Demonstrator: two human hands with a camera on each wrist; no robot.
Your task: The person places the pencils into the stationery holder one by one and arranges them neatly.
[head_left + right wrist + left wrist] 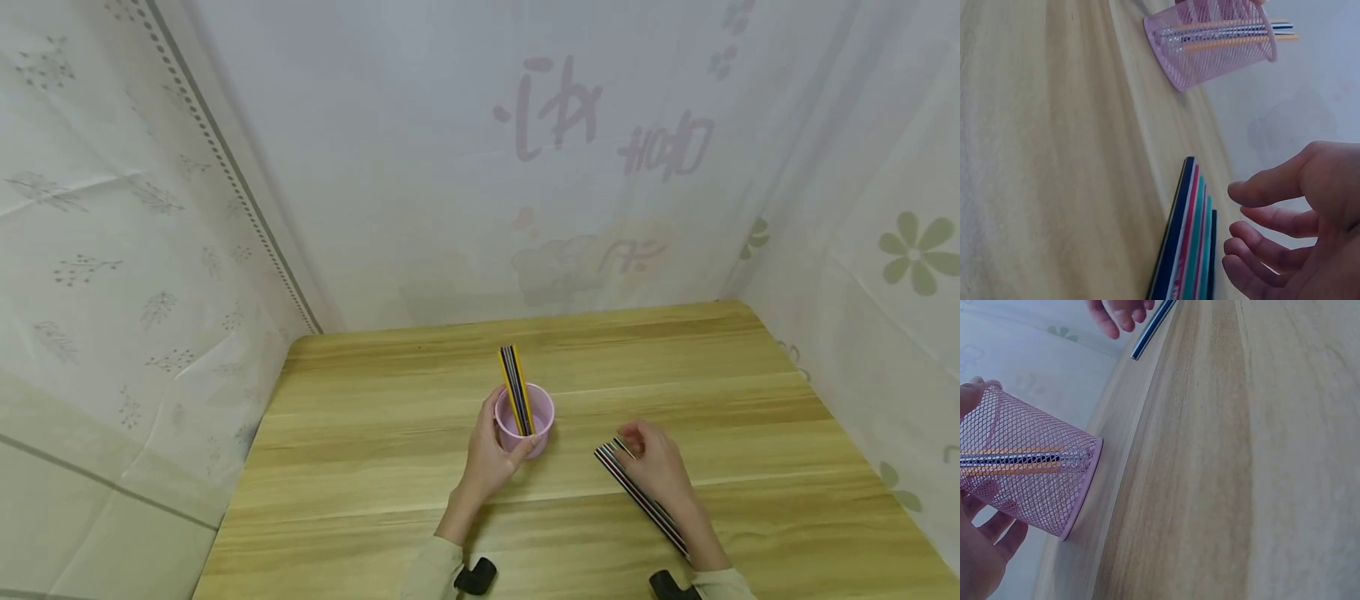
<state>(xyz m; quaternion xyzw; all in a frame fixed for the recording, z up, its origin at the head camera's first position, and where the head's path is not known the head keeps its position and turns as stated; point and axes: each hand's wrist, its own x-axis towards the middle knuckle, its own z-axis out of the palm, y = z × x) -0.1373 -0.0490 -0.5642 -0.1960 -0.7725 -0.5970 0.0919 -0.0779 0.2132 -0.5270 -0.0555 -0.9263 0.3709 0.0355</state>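
Observation:
A pink mesh pen cup [542, 408] is gripped by my left hand [489, 454], with the thumb at the near side of its rim and the fingers around its left side. Several pencils [516, 387], yellow on the outside and dark between, lean inside it and stick out over the rim. My right hand [658, 467] hovers over a row of loose pencils [643, 498] on the table, its fingers loosely curled and holding nothing. In the right wrist view these pencils [1190, 237] look dark blue, red and green, and the fingertips [1238, 194] are just beside their ends.
The wood-grain table [360, 450] stretches out on both sides of the hands. Pale printed curtains [420, 167] hang behind it and along both sides. A black wrist strap piece [477, 577] shows at the left sleeve, and another [671, 586] at the right sleeve.

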